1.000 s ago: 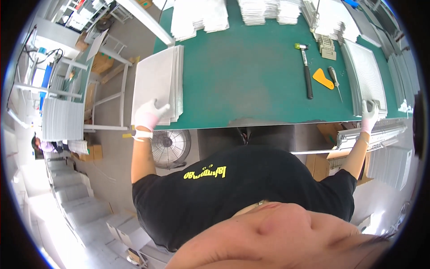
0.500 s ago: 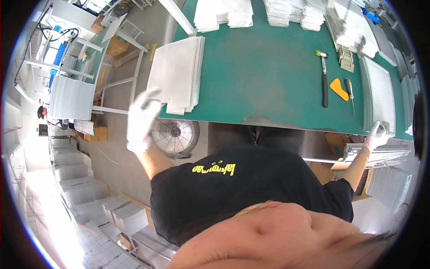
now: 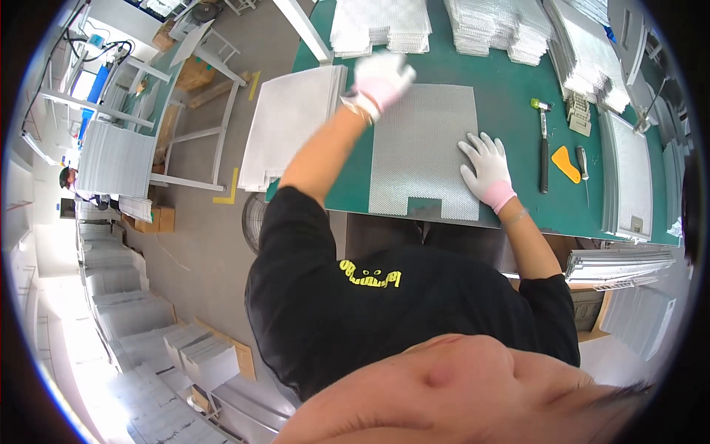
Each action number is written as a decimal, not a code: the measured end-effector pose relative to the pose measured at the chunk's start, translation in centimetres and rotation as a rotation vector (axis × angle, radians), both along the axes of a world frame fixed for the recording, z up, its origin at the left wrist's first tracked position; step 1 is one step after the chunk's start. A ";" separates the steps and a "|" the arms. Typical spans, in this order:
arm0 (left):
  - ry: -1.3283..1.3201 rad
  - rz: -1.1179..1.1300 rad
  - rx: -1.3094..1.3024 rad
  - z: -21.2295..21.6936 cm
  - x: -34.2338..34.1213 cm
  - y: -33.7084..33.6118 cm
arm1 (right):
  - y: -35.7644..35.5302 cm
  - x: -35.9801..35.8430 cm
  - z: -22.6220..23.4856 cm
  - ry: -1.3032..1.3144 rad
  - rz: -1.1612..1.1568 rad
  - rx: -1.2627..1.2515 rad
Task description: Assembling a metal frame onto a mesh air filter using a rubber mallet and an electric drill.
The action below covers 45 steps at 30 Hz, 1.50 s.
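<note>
A grey mesh sheet point(image 3: 425, 140) with a notch in its near edge lies flat on the green tabletop point(image 3: 510, 81) in front of me. Gloved in white with a pink cuff, my right hand point(image 3: 488, 170) rests spread on the sheet's right edge, fingers apart. My left hand point(image 3: 384, 78), gloved the same way and slightly blurred, is at the sheet's far left corner with fingers outstretched. I cannot tell whether it touches the sheet. Beside my left forearm lies a stack of pale mesh sheets point(image 3: 292, 122).
Right of the sheet lie a black-handled hammer point(image 3: 543, 148), an orange scraper point(image 3: 566, 164) and a screwdriver point(image 3: 583, 163). A stack of framed panels point(image 3: 629, 174) stands farther right. More notched mesh stacks point(image 3: 381, 26) line the far side. A floor fan point(image 3: 254, 222) is below the table's left end.
A mesh sheet now lies in the middle of the table. My left hand has moved far and right from the left stack; my right hand has come left from the framed panels.
</note>
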<state>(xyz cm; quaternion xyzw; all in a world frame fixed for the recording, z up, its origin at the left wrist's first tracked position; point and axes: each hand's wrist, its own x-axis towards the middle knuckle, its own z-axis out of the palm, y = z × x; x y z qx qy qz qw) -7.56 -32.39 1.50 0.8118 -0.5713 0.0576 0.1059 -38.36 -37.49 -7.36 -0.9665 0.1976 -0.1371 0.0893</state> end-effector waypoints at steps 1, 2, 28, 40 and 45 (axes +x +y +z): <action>-0.078 0.119 -0.155 -1.1 4.6 -1.1 | 0.2 0.3 0.4 0.003 0.004 -0.003; -0.075 0.221 0.043 0.5 7.4 -2.9 | 0.0 0.2 0.4 0.004 -0.009 -0.005; -0.130 0.108 0.134 -6.2 29.8 -11.2 | 0.2 0.1 1.2 -0.037 -0.012 0.064; 0.093 0.384 -0.012 5.4 18.1 -5.6 | 0.1 -0.3 0.6 -0.036 -0.040 0.076; -0.141 -0.103 -0.048 0.1 24.8 -3.3 | 0.2 0.1 0.8 -0.043 -0.028 0.067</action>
